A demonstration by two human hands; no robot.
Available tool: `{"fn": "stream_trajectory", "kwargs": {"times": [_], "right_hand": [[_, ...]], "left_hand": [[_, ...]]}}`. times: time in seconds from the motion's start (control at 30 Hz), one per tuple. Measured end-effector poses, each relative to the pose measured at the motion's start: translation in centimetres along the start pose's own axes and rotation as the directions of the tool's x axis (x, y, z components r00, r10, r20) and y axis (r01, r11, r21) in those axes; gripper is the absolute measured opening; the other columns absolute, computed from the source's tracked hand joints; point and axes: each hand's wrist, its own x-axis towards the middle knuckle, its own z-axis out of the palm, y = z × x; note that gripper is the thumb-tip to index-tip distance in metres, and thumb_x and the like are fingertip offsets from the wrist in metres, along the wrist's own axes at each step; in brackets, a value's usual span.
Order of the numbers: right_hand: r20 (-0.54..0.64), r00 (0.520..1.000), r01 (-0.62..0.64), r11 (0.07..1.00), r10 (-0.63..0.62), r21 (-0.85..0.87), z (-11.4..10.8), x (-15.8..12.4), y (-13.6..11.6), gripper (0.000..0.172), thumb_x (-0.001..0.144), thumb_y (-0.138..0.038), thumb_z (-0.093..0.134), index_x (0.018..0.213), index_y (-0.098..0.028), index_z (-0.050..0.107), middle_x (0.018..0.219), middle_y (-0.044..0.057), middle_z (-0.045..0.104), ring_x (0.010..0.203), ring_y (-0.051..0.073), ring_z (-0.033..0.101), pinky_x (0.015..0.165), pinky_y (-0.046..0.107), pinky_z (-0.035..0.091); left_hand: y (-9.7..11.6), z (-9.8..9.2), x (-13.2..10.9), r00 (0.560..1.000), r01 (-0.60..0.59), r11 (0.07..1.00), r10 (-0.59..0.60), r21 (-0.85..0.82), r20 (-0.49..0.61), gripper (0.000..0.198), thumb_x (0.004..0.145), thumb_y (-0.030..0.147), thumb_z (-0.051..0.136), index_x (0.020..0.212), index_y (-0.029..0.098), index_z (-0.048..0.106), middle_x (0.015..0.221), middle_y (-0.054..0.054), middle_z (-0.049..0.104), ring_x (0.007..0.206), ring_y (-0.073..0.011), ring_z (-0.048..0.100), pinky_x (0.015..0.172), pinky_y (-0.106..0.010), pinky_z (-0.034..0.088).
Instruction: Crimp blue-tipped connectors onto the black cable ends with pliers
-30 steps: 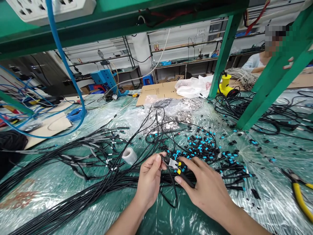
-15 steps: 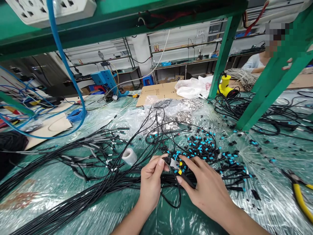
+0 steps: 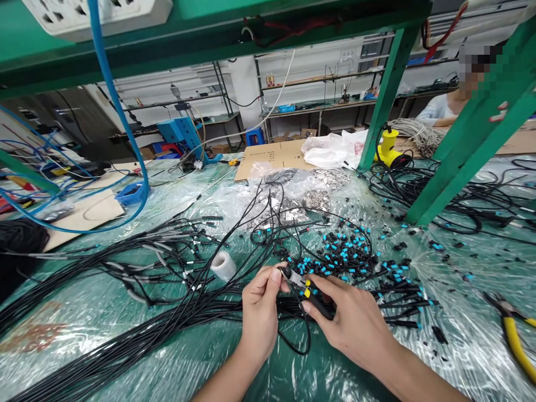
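Observation:
My right hand (image 3: pixel 355 312) is closed round the handles of small cutting pliers (image 3: pixel 298 280) with black and yellow grips. Their jaws point left, at the fingertips of my left hand (image 3: pixel 262 301). Thumb and forefinger of that hand pinch a small black cable end; its exact shape is mostly hidden by the fingers and jaws. A black cable (image 3: pixel 307 343) loops down below the pliers. Beneath and beside my hands runs a thick bundle of black cables (image 3: pixel 167 329). Just beyond lies a heap of small black pieces with blue marks (image 3: pixel 347 248).
A white roll (image 3: pixel 223 266) stands left of my hands. Yellow-handled pliers (image 3: pixel 513 335) lie at the right edge. Flat metal pieces (image 3: pixel 285 206) and cardboard (image 3: pixel 268 158) are further back. Green posts (image 3: pixel 452 151) rise at the right; a person (image 3: pixel 439 109) sits beyond them.
The view has shifted slightly, so the surroundings sit a little further right. Both hands keep nearly the same pose, with the plier jaws still at the pinched cable end.

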Motion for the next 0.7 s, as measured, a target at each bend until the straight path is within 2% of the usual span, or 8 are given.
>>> {"fn": "stream_trajectory", "kwargs": {"times": [0.1, 0.2, 0.27, 0.43, 0.57, 0.7], "right_hand": [[0.018, 1.0, 0.003, 1.0, -0.003, 0.018, -0.2, 0.2, -0.2, 0.032, 0.092, -0.043, 0.05, 0.122, -0.034, 0.058, 0.099, 0.002, 0.069, 0.085, 0.025, 0.069, 0.067, 0.035, 0.05], [0.022, 1.0, -0.004, 1.0, 0.004, -0.004, -0.4, 0.3, -0.4, 0.032, 0.092, -0.046, 0.05, 0.12, -0.034, 0.059, 0.093, 0.001, 0.068, 0.077, 0.023, 0.068, 0.062, 0.033, 0.048], [0.005, 1.0, -0.007, 0.999, 0.007, -0.032, -0.3, 0.2, -0.3, 0.035, 0.092, -0.048, 0.049, 0.123, -0.033, 0.058, 0.096, 0.002, 0.066, 0.077, 0.023, 0.067, 0.062, 0.033, 0.048], [-0.095, 0.995, -0.023, 0.996, 0.015, -0.085, 0.4, -0.3, 0.5, 0.047, 0.091, -0.049, 0.049, 0.135, -0.031, 0.047, 0.109, 0.007, 0.061, 0.094, 0.027, 0.063, 0.076, 0.04, 0.051], [-0.091, 0.996, 0.005, 0.995, -0.015, -0.104, 0.4, -0.2, 0.9, 0.051, 0.092, -0.049, 0.047, 0.139, -0.03, 0.043, 0.11, 0.008, 0.059, 0.098, 0.028, 0.059, 0.082, 0.043, 0.051], [-0.076, 0.997, 0.017, 0.993, -0.026, -0.114, 0.0, -0.1, 1.0, 0.051, 0.092, -0.048, 0.047, 0.14, -0.031, 0.043, 0.114, 0.009, 0.057, 0.101, 0.028, 0.059, 0.084, 0.045, 0.05]], "left_hand": [[0.0, 0.0, 0.1, 1.0, -0.014, 1.0, 0.014, -0.015, -0.004, 0.024, 0.083, 0.039, 0.068, 0.073, 0.018, 0.073, 0.064, -0.001, 0.057, 0.073, -0.0179, 0.056, 0.079, -0.031, 0.045], [0.2, 0.0, 0.1, 1.0, -0.026, 1.0, 0.026, -0.016, 0.002, 0.021, 0.084, 0.039, 0.067, 0.083, 0.019, 0.076, 0.064, 0.0, 0.058, 0.072, -0.0172, 0.055, 0.079, -0.03, 0.045], [0.3, 0.1, 0.1, 1.0, -0.029, 1.0, 0.029, -0.005, -0.005, 0.023, 0.083, 0.04, 0.068, 0.09, 0.02, 0.076, 0.064, -0.001, 0.059, 0.072, -0.0176, 0.055, 0.079, -0.031, 0.045], [0.3, 0.6, -0.2, 0.999, -0.041, 0.999, 0.041, 0.033, -0.015, 0.025, 0.081, 0.041, 0.07, 0.088, 0.019, 0.077, 0.065, -0.002, 0.062, 0.071, -0.0196, 0.057, 0.077, -0.033, 0.046], [0.2, 0.5, -0.2, 0.996, -0.078, 0.993, 0.074, 0.088, 0.047, 0.021, 0.087, 0.035, 0.064, 0.093, 0.02, 0.077, 0.067, -0.002, 0.06, 0.073, -0.019, 0.056, 0.078, -0.033, 0.045], [0.5, 0.1, -0.2, 0.984, -0.166, 0.96, 0.147, 0.225, 0.102, 0.019, 0.09, 0.029, 0.06, 0.096, 0.022, 0.077, 0.071, -0.003, 0.061, 0.076, -0.0195, 0.058, 0.078, -0.032, 0.045]]}}
